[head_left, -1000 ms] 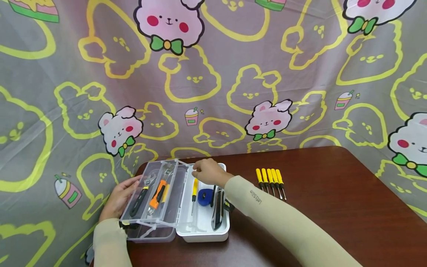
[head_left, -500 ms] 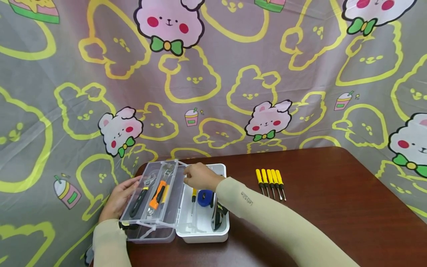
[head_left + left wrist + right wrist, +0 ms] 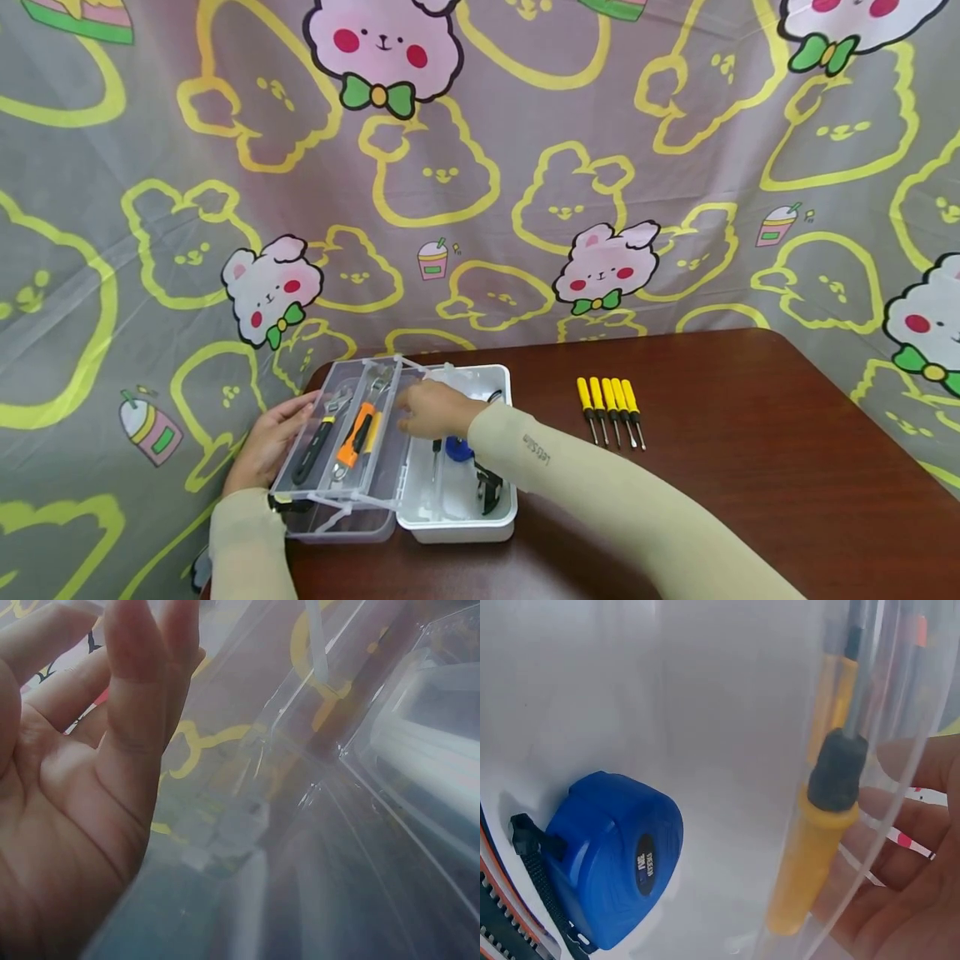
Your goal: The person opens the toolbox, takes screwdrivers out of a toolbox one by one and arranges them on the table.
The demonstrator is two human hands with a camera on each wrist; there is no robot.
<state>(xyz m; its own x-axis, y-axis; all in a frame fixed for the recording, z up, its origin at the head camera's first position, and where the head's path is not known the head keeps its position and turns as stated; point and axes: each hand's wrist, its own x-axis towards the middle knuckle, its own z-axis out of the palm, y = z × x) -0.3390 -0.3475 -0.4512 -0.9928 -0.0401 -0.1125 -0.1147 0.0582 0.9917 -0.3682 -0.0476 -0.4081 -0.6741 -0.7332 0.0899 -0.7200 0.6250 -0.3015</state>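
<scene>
Five screwdrivers (image 3: 609,396) lie side by side on the desk (image 3: 750,442) in the head view, right of one open toolbox (image 3: 453,533). Its white base (image 3: 507,385) holds a sixth screwdriver, one blue tape measure (image 3: 457,450) and one dark tool (image 3: 489,490) half hidden by the sleeve (image 3: 540,442). Its clear tray (image 3: 390,454), opened leftward, carries one black-handled wrench (image 3: 313,450), one orange tool (image 3: 354,442) and a second wrench head (image 3: 378,379). Against half a second ago, the right hand (image 3: 438,408) has shifted left and nearer, now covering the sixth screwdriver's handle; the left hand (image 3: 273,437) has stayed at the tray's outer edge.

Left wrist view: one hand, loose, fingers mostly extended beside clear plastic, gripping nothing.

Right wrist view: one tape measure, one sixth screwdriver (image 3: 802,862) along the clear plastic, and bent fingers (image 3: 904,810) behind that plastic; whether they pinch it, I cannot tell.
</scene>
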